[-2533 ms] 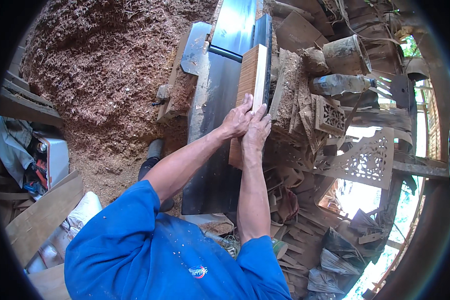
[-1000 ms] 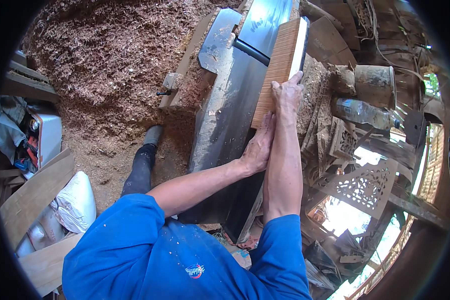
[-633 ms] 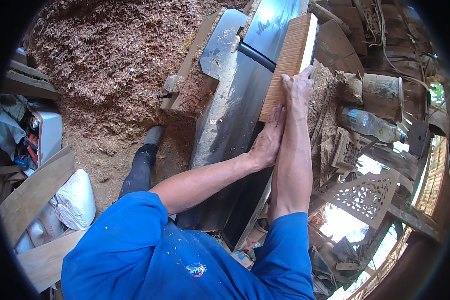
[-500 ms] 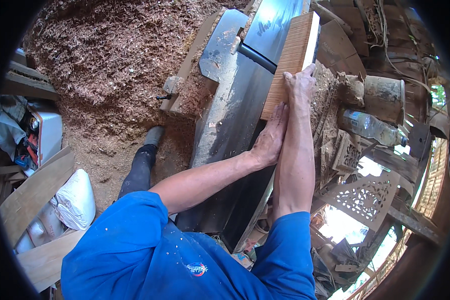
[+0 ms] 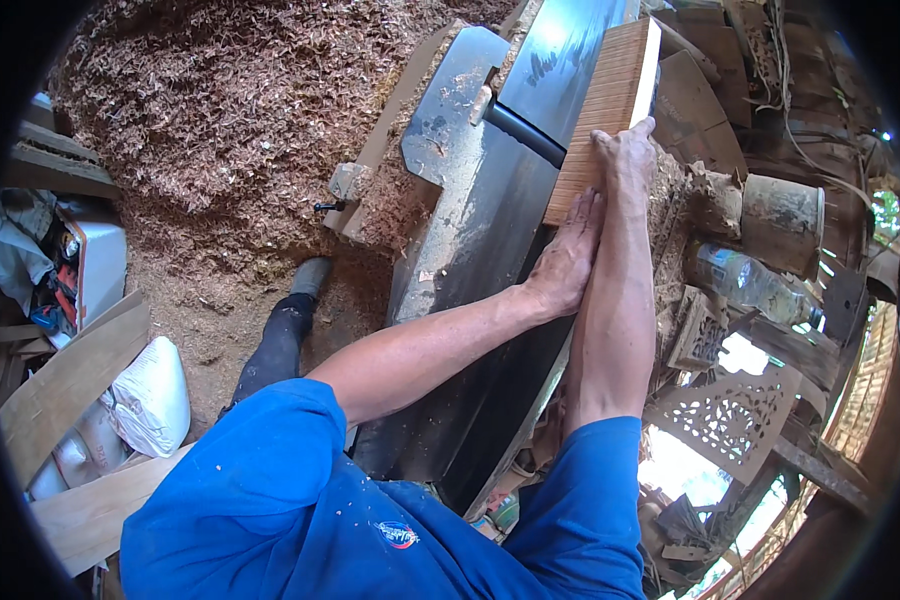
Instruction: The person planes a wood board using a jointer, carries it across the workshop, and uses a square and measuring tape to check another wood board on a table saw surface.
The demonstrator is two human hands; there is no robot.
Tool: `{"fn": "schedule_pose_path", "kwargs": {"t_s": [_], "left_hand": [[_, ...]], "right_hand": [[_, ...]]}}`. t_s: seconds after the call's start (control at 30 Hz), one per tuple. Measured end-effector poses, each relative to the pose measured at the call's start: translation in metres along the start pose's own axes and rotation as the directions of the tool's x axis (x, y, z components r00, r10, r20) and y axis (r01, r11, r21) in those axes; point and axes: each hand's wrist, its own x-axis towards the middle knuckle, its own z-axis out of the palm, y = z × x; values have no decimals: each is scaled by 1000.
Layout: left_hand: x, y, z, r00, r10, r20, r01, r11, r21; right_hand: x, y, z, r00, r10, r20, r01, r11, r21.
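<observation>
A long wooden board (image 5: 615, 75) with a pale edge lies on the metal bed (image 5: 460, 240) of a planing machine, beside its far right side and past the dark cutter cylinder (image 5: 525, 135). My right hand (image 5: 625, 165) grips the board over its top, fingers bent onto it. Just behind it, partly under my right forearm, my left hand (image 5: 560, 255) lies with fingers stretched out against the board's near end. Wood chips and dust coat the machine's guard plate (image 5: 455, 80).
A heap of shavings (image 5: 200, 120) fills the upper left, near my foot (image 5: 310, 275). Left are a white tool box (image 5: 100, 280), sacks (image 5: 155, 395) and planks (image 5: 75, 390). Right are a dusty bucket (image 5: 780, 225), a plastic bottle (image 5: 745, 275) and a cut-out panel (image 5: 720, 420).
The board and both my hands have moved forward and to the right along the machine. My left hand has slid back from atop the board to its near end.
</observation>
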Motion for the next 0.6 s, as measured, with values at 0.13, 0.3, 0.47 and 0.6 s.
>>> {"fn": "schedule_pose_path", "kwargs": {"t_s": [0.13, 0.3, 0.47, 0.6], "left_hand": [[15, -13, 3, 999, 38, 2, -38, 999, 35], [32, -22, 10, 998, 64, -29, -62, 997, 53], [49, -22, 5, 998, 55, -26, -54, 997, 50], [62, -25, 6, 998, 57, -38, -55, 997, 52]], "right_hand": [[15, -9, -2, 1000, -6, -7, 6, 1000, -25], [30, -13, -5, 1000, -18, -20, 18, 1000, -25], [45, -19, -5, 999, -35, -39, 35, 999, -9], [58, -23, -6, 998, -41, -45, 40, 999, -25]]}}
